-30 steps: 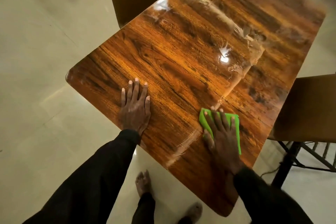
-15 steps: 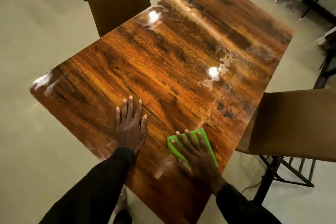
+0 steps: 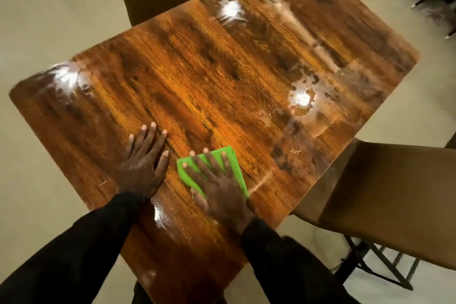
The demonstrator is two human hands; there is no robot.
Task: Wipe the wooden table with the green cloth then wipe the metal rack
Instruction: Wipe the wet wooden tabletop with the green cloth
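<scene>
Green cloth [image 3: 184, 171] lies flat on the wooden worktop [image 3: 222, 69], near the edge closest to the person. The right hand [image 3: 219, 187] rests on top of it with the fingers straight and spread wide, pressing it down. It does not pinch or bunch the cloth. The left hand [image 3: 145, 165] lies just beside the cloth on the bare wood, also flat with its fingers spread, and looks like it is propping the person up. This seems to be the first job, wiping the worktop, and it looks only partly done. Shiny, wet-looking marks [image 3: 302, 99] show farther out, well apart from the cloth. The next move likely calls for sliding the cloth out to those marks with the palm kept flat, so the cloth does not fold up. A brown chair [image 3: 394, 195] stands at the right side. The metal rack is not in view, so that job is not yet begun.
</scene>
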